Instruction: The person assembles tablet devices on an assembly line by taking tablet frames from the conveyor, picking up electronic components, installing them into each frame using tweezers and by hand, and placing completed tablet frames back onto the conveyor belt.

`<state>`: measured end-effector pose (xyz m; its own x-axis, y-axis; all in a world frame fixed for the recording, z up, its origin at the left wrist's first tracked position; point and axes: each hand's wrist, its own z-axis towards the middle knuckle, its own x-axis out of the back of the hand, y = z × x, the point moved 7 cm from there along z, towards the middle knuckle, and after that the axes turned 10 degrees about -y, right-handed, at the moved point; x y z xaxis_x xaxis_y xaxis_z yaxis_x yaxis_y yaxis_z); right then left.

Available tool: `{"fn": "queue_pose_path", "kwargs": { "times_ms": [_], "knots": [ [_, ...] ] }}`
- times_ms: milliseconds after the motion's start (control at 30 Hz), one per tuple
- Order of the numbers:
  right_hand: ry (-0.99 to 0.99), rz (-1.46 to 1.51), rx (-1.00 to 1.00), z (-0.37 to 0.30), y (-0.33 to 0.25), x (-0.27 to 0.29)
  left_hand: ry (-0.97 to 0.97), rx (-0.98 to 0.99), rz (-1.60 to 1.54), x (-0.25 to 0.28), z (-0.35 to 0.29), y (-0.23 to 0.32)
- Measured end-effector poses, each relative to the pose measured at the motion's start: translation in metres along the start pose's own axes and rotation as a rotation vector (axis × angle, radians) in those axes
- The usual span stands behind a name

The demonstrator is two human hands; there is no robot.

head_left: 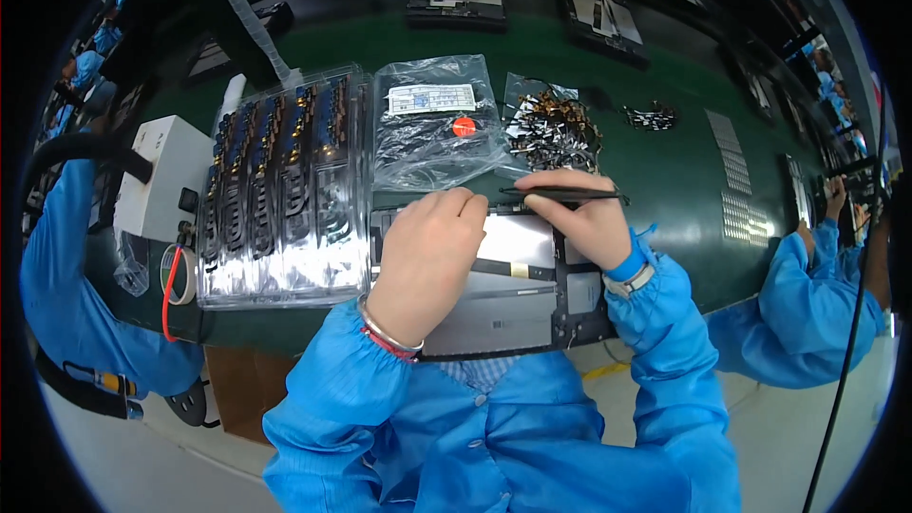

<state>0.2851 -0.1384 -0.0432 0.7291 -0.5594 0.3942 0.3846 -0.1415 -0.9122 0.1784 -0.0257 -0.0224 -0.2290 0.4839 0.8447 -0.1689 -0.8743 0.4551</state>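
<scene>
So the thing being worked on is an open, flat black device frame with silver panels inside [513, 318], lying at the near edge of the dark green surface [670, 176], right in front of the person. The right hand [587, 220] is pinching a slim black tweezer-like tool [578, 195] over the frame's far edge. The left hand [429, 242] has its fingers curled over that same edge; can't tell if they're gripping anything.

Progress-wise, I'd call it partway: the silver panels and a dark strip sit inside, but the insides are uncovered. Just left, a clear plastic tray [285, 287] has loads of dark, gold-tipped cable parts left. Beyond the frame there's a clear bag with an orange round sticker [432, 157] and a loose black-and-gold parts pile [553, 133].
</scene>
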Motion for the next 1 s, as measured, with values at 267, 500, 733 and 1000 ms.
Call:
{"fn": "queue_pose_path", "kwargs": {
  "times_ms": [267,500,733,1000],
  "knots": [
    [-0.111,-0.082,-0.015,0.003,0.005,-0.007,-0.115,0.064,-0.102,-0.014,0.014,-0.020],
    [-0.138,-0.139,-0.034,0.006,0.002,-0.008,-0.130,0.064,-0.096,-0.015,0.015,-0.020],
    [-0.127,-0.106,-0.001,0.005,0.003,-0.004,-0.100,0.019,-0.073,-0.015,0.012,-0.021],
    [-0.143,-0.158,0.044,0.003,0.001,-0.009,-0.115,0.072,-0.117,-0.014,0.010,-0.022]
  ]
}}
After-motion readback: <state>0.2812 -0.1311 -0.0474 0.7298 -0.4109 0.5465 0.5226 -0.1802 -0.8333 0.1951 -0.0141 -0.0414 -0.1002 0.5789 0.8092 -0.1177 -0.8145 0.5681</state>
